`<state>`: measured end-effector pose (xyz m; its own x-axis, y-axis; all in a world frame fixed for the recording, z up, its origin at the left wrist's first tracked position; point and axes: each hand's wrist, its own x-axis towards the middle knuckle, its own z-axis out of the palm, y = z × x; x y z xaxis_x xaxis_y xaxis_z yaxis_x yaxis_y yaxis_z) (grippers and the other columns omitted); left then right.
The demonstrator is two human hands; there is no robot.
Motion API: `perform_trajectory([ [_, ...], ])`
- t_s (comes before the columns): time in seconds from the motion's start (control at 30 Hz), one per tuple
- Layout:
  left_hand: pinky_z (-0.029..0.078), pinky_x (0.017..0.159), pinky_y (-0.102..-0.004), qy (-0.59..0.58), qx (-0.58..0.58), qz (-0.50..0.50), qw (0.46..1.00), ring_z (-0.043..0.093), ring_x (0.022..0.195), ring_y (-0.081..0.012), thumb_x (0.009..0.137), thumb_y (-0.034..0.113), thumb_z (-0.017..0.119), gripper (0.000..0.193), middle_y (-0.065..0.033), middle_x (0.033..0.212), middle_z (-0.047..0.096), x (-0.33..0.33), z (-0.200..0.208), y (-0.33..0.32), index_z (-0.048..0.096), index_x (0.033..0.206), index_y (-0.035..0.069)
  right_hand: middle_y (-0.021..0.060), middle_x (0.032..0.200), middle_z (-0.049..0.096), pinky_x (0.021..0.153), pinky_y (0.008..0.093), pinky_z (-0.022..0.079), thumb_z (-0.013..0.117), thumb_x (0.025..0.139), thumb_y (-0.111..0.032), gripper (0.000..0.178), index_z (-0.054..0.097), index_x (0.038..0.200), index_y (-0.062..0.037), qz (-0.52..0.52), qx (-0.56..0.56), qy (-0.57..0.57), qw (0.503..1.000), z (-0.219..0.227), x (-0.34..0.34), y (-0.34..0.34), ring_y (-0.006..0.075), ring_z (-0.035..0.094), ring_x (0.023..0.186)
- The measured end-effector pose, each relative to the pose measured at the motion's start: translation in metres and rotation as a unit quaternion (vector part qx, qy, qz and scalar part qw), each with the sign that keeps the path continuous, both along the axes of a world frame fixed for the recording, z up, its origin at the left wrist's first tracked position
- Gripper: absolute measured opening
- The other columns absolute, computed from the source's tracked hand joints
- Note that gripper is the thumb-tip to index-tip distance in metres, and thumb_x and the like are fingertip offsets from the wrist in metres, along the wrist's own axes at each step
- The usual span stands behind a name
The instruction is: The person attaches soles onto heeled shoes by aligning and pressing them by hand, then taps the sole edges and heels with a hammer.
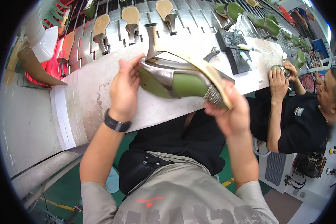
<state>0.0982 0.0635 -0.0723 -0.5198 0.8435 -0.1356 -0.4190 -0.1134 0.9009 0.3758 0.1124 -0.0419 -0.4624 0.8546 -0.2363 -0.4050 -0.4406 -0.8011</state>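
Observation:
A high-heeled shoe on a green shoe last (pixel 190 83) hangs tilted over the pale worktable, its tan sole turned up and its metallic grey heel pointing away. Straps cross the last, with a band of silvery strands near the toe. My right hand (pixel 233 112) is closed round the toe end, thumb on the sole's edge. By the heel end, my left hand (pixel 125 89) has its fingers stretched out along the back of the shoe; some fingertips are partly hidden there, so contact is unclear.
Beyond the worktable (pixel 86 97), a slatted conveyor carries several tan soles with heels (pixel 130 22) and green lasts (pixel 265 24). A dark stone block (pixel 233 56) with syringe-like tubes and a wrench (pixel 212 54) lie ahead. At right a co-worker (pixel 287 108) handles another green last. Red light glows far left.

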Motion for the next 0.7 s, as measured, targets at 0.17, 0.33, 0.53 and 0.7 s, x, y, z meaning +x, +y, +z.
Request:
perform_trajectory([
  [0.17, 0.049, 0.087, -0.0284, 0.179, 0.044, -0.022, 0.983, 0.065, 0.089, -0.0147, 0.115, 0.049, 0.034, 0.070, -0.0109, 0.098, 0.075, -0.012, 0.003, 0.048, 0.076, 0.102, -0.005, 0.0160, 0.117, 0.070, 0.089, 0.0371, 0.062, 0.074, 0.096, -0.008, 0.047, 0.048, 0.133, 0.0040, 0.037, 0.009, -0.029, 0.999, -0.019, -0.019, -0.070, 0.0234, 0.073, 0.103],
  [0.33, 0.049, 0.088, -0.0305, 0.293, 0.169, -0.234, 0.912, 0.064, 0.090, -0.0162, 0.114, 0.053, 0.033, 0.074, -0.0088, 0.092, 0.072, -0.012, 0.024, 0.057, 0.076, 0.095, -0.003, 0.0023, 0.088, 0.066, 0.072, 0.0252, 0.054, 0.084, 0.085, -0.006, 0.051, 0.062, 0.131, -0.0004, 0.031, 0.395, -0.296, 0.869, 0.007, -0.036, -0.029, 0.0090, 0.067, 0.082],
  [0.53, 0.049, 0.086, -0.0312, 0.307, 0.205, -0.239, 0.898, 0.063, 0.091, -0.0175, 0.114, 0.053, 0.031, 0.073, -0.0105, 0.096, 0.070, -0.008, 0.024, 0.048, 0.073, 0.098, -0.004, 0.0096, 0.088, 0.069, 0.072, 0.0236, 0.054, 0.081, 0.089, -0.019, 0.056, 0.059, 0.135, 0.0043, 0.240, 0.282, -0.145, 0.917, 0.080, -0.063, 0.012, 0.0121, 0.065, 0.076],
  [0.7, 0.049, 0.089, -0.0338, 0.318, 0.211, -0.233, 0.894, 0.063, 0.094, -0.0212, 0.114, 0.055, 0.020, 0.081, -0.0144, 0.102, 0.068, -0.016, 0.023, 0.045, 0.073, 0.097, -0.004, 0.0191, 0.101, 0.074, 0.075, 0.0293, 0.058, 0.065, 0.099, -0.001, 0.037, 0.049, 0.131, 0.0042, 0.181, 0.144, -0.059, 0.971, 0.076, -0.039, -0.040, 0.0186, 0.073, 0.083],
])
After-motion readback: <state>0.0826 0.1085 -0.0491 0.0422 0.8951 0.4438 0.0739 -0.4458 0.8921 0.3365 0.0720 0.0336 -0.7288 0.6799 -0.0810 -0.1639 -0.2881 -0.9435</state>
